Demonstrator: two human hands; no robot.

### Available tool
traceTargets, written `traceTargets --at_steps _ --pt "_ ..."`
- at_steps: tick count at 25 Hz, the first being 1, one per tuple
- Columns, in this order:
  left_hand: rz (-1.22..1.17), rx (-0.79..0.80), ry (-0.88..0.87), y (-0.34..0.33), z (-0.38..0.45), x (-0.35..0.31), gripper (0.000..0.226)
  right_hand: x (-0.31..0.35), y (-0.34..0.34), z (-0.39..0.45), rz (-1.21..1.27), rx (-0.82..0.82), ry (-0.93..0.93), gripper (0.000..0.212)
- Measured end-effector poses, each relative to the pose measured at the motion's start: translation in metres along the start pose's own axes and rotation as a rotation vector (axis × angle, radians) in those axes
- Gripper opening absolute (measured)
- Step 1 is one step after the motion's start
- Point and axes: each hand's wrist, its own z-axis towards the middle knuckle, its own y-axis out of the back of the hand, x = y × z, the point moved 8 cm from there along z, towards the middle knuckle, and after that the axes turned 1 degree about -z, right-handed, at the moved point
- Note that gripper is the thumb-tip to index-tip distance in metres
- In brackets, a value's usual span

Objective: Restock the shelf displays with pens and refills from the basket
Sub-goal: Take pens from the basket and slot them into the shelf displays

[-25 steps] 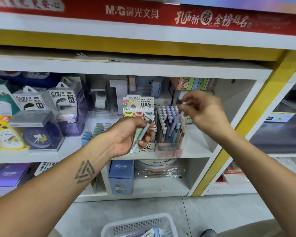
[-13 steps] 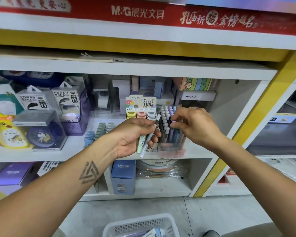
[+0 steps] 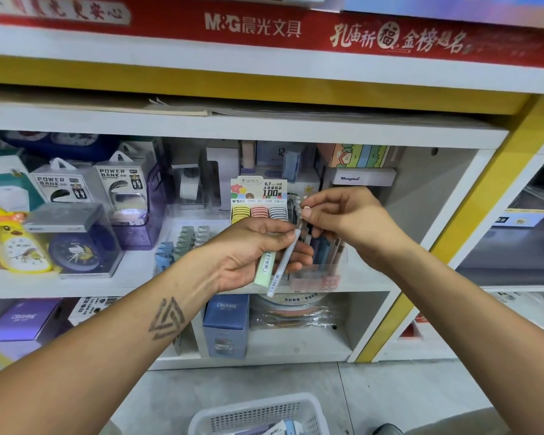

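The left hand (image 3: 248,255) holds two pens (image 3: 275,265) in front of the pen box (image 3: 319,265) on the shelf (image 3: 139,285), the right hand (image 3: 343,221) pinches one's top, and it might slip and fall

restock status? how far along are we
Done: the clear pen display on the shelf already stands packed with pens. In hand: the left hand grips a pale green pen and a white pen, whose top the right hand pinches. Left: the basket below holds more stock.
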Motion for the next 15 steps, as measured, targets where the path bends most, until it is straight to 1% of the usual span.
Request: traceTargets --at_steps 2,4,6,7,9,11,13,15 --pt "-0.019 0.002 0.001 0.001 0.001 0.001 0.027 0.005 0.009 0.0 0.105 -0.054 0.01 0.016" --pt "0.033 -0.097 -0.004 0.013 0.002 -0.003 0.023 0.014 0.033 0.001 0.144 -0.182 0.067 0.016" --pt "0.085 -0.23 0.006 0.026 0.001 -0.006 0.017 0.023 0.054 0.0 0.031 -0.28 0.137 0.014" --pt "0.094 -0.274 0.031 0.031 0.001 -0.006 0.014 0.026 0.059 0.0 -0.051 -0.297 0.162 0.012" --pt "0.08 -0.287 0.105 0.032 0.0 -0.003 0.017 0.026 0.057 0.0 -0.204 -0.291 0.195 0.011" --pt "0.039 -0.248 0.139 0.026 0.0 0.0 0.027 0.024 0.047 0.0 -0.334 -0.268 0.218 0.012" --pt "0.009 -0.213 0.127 0.024 0.0 0.0 0.035 0.02 0.037 0.001 -0.442 -0.235 0.246 0.012" --pt "0.0 -0.204 0.104 0.024 0.001 -0.001 0.035 0.014 0.028 0.003 -0.565 -0.213 0.27 0.012"
